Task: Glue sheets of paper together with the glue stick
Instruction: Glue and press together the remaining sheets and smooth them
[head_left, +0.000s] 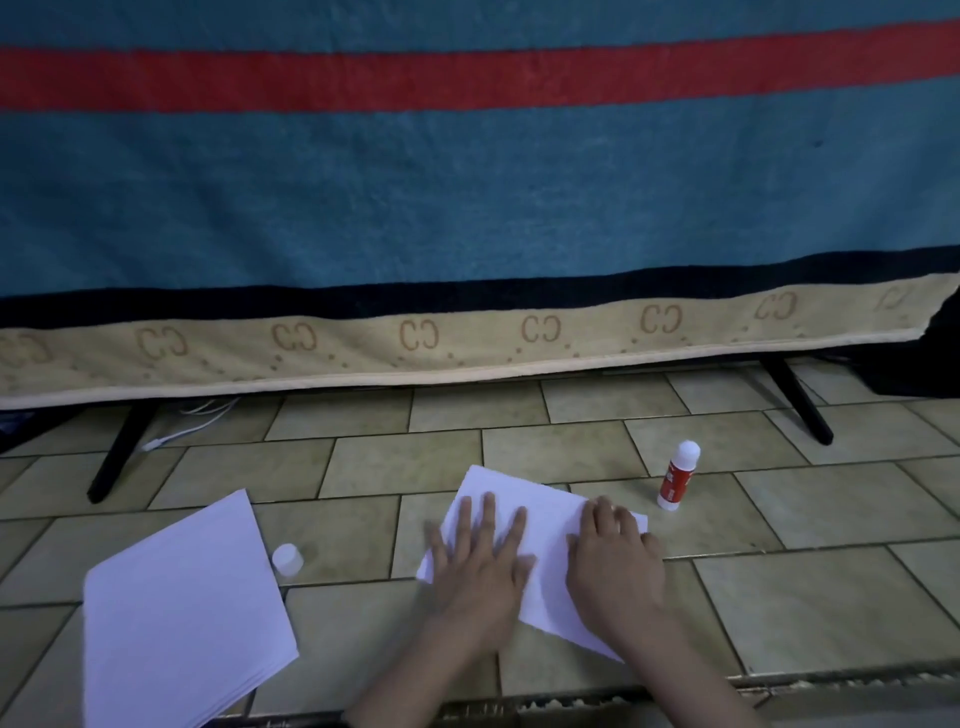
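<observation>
In the head view, the left hand (480, 558) and the right hand (613, 558) are lying palm-down with fingers spread flat, gripping nothing, pressing on the white rectangular paper sheets (545, 561) on the beige tiled floor (779, 597). The red-and-white plastic glue stick (678, 475) is standing uncapped just beyond them; its white cap (287, 559) is sitting beside a white paper stack (182, 613).

A white paper sheet (540, 525) on the tiled floor (779, 587) is pressed flat by the left hand (480, 558) and right hand (615, 556); a red-and-white glue stick (678, 475) stands uncapped nearby.
</observation>
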